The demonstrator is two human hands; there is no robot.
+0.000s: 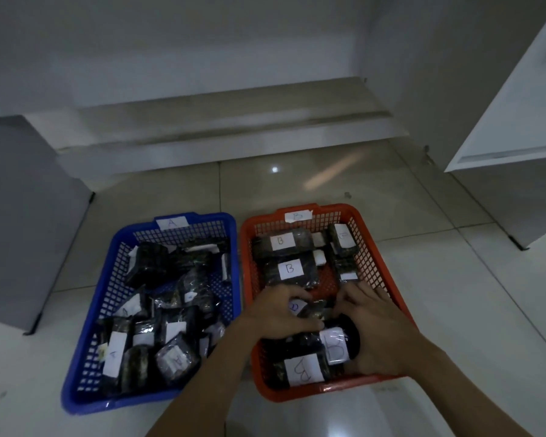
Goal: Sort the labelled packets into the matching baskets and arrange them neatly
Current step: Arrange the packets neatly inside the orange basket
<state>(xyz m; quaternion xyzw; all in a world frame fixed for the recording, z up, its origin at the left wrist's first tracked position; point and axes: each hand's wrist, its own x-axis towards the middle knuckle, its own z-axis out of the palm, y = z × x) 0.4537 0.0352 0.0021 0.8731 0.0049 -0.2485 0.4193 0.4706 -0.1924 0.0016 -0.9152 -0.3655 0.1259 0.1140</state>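
Two plastic baskets stand side by side on the floor. The blue basket (85,313) on the left carries an A tag and holds several dark packets with white A labels, piled loosely. The orange basket (372,257) on the right carries a B tag and holds several dark B packets; two flat ones (289,269) lie in a row at its far left. My left hand (278,310) and my right hand (372,323) are both inside the orange basket, fingers closed around a dark B packet (309,310) between them. Two more B packets (303,369) lie nearest me.
The baskets rest on pale glossy floor tiles (328,184). A low step (234,134) runs along the wall behind them. A grey cabinet (19,216) stands at the left, and a white cabinet (517,105) overhangs at the right.
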